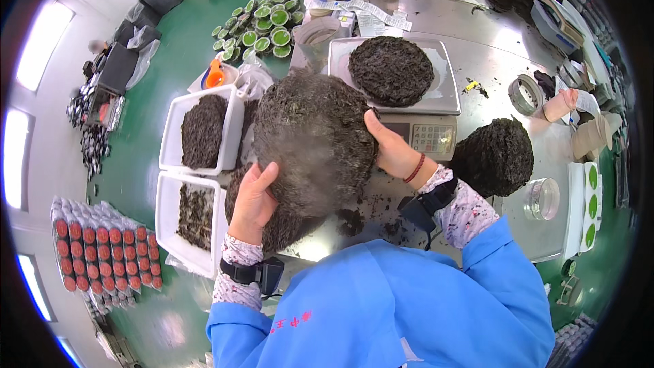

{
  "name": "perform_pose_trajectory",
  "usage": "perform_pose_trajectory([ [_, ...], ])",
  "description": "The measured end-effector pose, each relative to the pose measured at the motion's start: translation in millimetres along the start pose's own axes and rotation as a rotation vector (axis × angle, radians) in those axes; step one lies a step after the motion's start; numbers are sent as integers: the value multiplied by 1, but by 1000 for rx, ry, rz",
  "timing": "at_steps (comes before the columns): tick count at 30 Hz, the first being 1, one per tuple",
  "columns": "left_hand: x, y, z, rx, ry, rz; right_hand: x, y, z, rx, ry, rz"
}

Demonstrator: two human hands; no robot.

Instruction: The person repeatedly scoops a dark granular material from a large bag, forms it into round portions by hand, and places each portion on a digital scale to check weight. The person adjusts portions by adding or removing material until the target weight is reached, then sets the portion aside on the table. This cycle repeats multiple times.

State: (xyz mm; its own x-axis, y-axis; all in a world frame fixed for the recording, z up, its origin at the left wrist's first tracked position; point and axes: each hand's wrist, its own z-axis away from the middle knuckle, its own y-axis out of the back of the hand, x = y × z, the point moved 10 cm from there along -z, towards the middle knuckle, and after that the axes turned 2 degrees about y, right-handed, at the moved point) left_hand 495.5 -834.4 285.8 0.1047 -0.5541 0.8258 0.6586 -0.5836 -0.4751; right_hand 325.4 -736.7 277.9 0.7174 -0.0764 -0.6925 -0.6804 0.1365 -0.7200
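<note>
A large round cake of dark dried seaweed (310,140) is held up over the table by both hands; its middle looks hazy. My left hand (253,203) grips its lower left edge, thumb upward. On the cake's right edge is my right hand (395,151), thumb on top and fingers partly hidden behind. More dark seaweed (276,232) shows beneath, partly covered. Just beyond lies another seaweed cake (392,71) on the metal pan (447,92) of a scale, whose keypad (434,138) is near my right hand. A third round cake (496,157) lies to the right.
Two white bins (235,129) with seaweed stand at the left. Seaweed crumbs (351,221) dot the metal table. At the right are a clear round container (543,199) and tape rolls (526,94). Green-topped packages (262,27) and red-ended packs (102,252) are beyond the table.
</note>
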Motion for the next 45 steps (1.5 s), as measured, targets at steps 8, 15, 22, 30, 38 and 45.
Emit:
perform_pose_trajectory([
  [8, 45, -80, -127, -159, -115, 241, -173, 124, -49, 442, 272, 1853],
  [15, -30, -103, -256, -220, -226, 131, -124, 155, -99, 294, -212, 2147],
  [22, -75, -119, -260, -228, -117, 142, -128, 159, -95, 480, -302, 2010],
  [30, -70, -118, -258, -210, -211, -67, -141, 182, -90, 605, 80, 1814],
  [38, -68, -125, -259, -333, -263, -147, -127, 158, -93, 602, -21, 2045],
  [45, -70, -111, -261, -323, -412, -266, -127, 171, -98, 740, -20, 1855],
])
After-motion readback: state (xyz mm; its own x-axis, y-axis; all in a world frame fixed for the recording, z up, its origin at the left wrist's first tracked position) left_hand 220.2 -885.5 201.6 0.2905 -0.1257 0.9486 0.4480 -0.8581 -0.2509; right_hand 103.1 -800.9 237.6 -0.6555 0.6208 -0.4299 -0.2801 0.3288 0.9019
